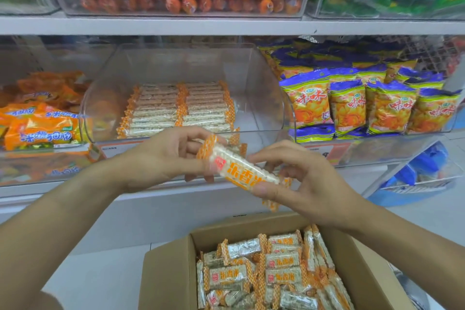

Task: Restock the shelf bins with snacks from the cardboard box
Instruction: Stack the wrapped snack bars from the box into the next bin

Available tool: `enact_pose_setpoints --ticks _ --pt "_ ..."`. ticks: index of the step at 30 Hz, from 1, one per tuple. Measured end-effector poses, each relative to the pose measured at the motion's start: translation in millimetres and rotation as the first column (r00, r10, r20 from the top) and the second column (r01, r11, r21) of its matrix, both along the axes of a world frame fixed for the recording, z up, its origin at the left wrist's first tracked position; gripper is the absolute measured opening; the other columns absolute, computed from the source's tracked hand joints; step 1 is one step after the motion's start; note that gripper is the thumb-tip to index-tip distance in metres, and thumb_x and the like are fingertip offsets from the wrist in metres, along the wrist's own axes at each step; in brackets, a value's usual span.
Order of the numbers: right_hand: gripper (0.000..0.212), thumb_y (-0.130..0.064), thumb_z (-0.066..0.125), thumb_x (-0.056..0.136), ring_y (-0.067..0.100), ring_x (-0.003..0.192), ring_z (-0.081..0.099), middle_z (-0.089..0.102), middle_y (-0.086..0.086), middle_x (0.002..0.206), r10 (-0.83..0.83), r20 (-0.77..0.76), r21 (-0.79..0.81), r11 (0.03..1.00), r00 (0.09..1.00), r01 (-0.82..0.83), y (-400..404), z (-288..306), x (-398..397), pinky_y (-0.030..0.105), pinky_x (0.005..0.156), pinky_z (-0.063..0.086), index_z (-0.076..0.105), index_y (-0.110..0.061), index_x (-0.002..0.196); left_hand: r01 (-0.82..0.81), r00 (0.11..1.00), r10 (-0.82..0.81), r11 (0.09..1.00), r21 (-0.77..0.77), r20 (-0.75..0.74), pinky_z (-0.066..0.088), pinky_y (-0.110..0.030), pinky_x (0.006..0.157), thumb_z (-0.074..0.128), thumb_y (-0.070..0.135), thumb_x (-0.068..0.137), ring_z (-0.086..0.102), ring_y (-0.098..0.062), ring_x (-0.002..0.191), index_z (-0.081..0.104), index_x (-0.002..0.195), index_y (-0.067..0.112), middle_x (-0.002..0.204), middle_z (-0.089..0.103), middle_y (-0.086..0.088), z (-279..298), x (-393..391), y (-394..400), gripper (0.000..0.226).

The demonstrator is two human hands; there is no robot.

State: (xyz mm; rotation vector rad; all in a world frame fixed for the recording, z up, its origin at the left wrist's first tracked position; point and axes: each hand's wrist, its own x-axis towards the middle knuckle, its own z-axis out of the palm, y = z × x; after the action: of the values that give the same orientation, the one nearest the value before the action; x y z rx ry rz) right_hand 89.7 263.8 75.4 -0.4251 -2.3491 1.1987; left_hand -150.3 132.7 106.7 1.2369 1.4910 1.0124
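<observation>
Both hands' grips (173, 156) (302, 178) pinch a snack bar (242, 171), angled upper-left to lower-right.

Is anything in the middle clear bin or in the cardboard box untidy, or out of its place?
Nothing is spilled or damaged. The snack packs in the clear bin lie in two neat rows, while those in the cardboard box are jumbled at all angles. Both hands, left hand and right hand, hold a stack of packs tilted.
</observation>
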Motion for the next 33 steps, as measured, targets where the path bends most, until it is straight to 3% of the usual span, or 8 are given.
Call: enact_pose_setpoints --ticks 3,6,9,11,14,20,24,33 --pt "0.030 -0.036 0.079 0.085 0.025 0.100 0.065 0.070 -0.003 0.111 0.011 -0.047 -0.176 0.984 0.999 -0.020 -4.3 5.4 -10.9 0.054 0.083 0.055 0.070 -0.031 0.113 -0.118 0.976 0.098 0.988 0.097 0.192 0.054 -0.028 0.064 0.069 0.005 0.077 0.069 -0.026 0.076 0.056 0.128 0.006 0.094 0.074 -0.018 3.1 2.1 2.5 0.053" --pt "0.028 -0.034 0.080 0.081 0.028 0.097 0.064 0.071 -0.003 0.104 -0.096 -0.120 -0.154 0.985 0.988 0.077 -4.1 13.9 -24.0 0.057 0.082 0.054 0.069 -0.033 0.106 -0.297 0.936 0.231 0.922 0.248 0.265 0.059 -0.030 0.071 0.075 0.007 0.078 0.072 -0.022 0.077 0.058 0.128 0.015 0.098 0.075 -0.013 0.0 6.5 9.3 0.053" --pt "0.030 -0.021 0.079 0.083 0.018 0.092 0.064 0.068 -0.007 0.100 -0.255 -0.200 0.022 0.964 0.946 0.264 4.8 31.9 -42.7 0.038 0.083 0.055 0.064 -0.028 0.109 -0.374 0.871 0.481 0.784 0.495 -0.104 0.056 -0.027 0.077 0.079 0.022 0.080 0.069 -0.012 0.084 0.060 0.117 0.029 0.100 0.072 0.002 -15.6 -7.1 16.7 0.042" --pt "0.033 -0.019 0.076 0.086 0.014 0.091 0.062 0.065 -0.006 0.099 -0.318 -0.206 0.173 0.919 0.926 0.354 16.3 46.8 -64.8 0.031 0.080 0.052 0.059 -0.024 0.113 -0.303 0.739 0.545 0.793 0.528 -0.395 0.053 -0.028 0.080 0.077 0.022 0.083 0.065 -0.007 0.088 0.062 0.109 0.029 0.098 0.068 0.012 -26.5 -19.7 19.5 0.030" --pt "0.039 -0.022 0.067 0.088 0.024 0.096 0.057 0.058 0.004 0.106 -0.384 -0.042 0.406 0.837 0.922 0.367 42.7 51.6 -110.2 0.038 0.083 0.047 0.051 -0.024 0.123 -0.246 0.608 0.529 0.835 0.493 -0.592 0.050 -0.030 0.077 0.076 0.027 0.084 0.060 -0.005 0.085 0.067 0.098 0.027 0.089 0.064 0.016 -37.2 -30.1 23.2 0.016" --pt "0.047 -0.030 0.044 0.104 0.043 0.122 0.052 0.052 0.022 0.136 -0.573 0.368 0.657 0.717 0.732 0.232 94.3 31.8 -184.3 0.045 0.095 0.047 0.033 -0.011 0.146 -0.226 0.660 0.493 0.850 0.476 -0.566 0.043 -0.011 0.065 0.075 0.030 0.086 0.061 0.004 0.077 0.070 0.078 0.030 0.072 0.065 0.023 -37.2 -31.0 22.8 0.009" --pt "0.040 -0.030 0.045 0.102 0.037 0.125 0.054 0.053 0.023 0.132 -0.640 0.434 0.678 0.696 0.634 0.239 116.0 10.0 -210.1 0.042 0.092 0.051 0.036 -0.013 0.137 -0.217 0.669 0.482 0.855 0.471 -0.566 0.053 -0.031 0.069 0.071 0.037 0.088 0.061 0.000 0.076 0.068 0.080 0.032 0.075 0.065 0.022 -39.1 -35.2 22.2 0.010" --pt "0.044 -0.012 0.032 0.107 0.034 0.134 0.049 0.047 0.022 0.149 -0.523 0.650 0.618 0.786 0.551 0.017 119.1 8.9 -221.8 0.035 0.107 0.038 0.039 -0.003 0.150 -0.221 0.646 0.477 0.864 0.452 -0.596 0.047 -0.027 0.067 0.065 0.044 0.091 0.057 0.002 0.072 0.062 0.082 0.034 0.078 0.066 0.020 -38.9 -40.9 22.4 0.014"
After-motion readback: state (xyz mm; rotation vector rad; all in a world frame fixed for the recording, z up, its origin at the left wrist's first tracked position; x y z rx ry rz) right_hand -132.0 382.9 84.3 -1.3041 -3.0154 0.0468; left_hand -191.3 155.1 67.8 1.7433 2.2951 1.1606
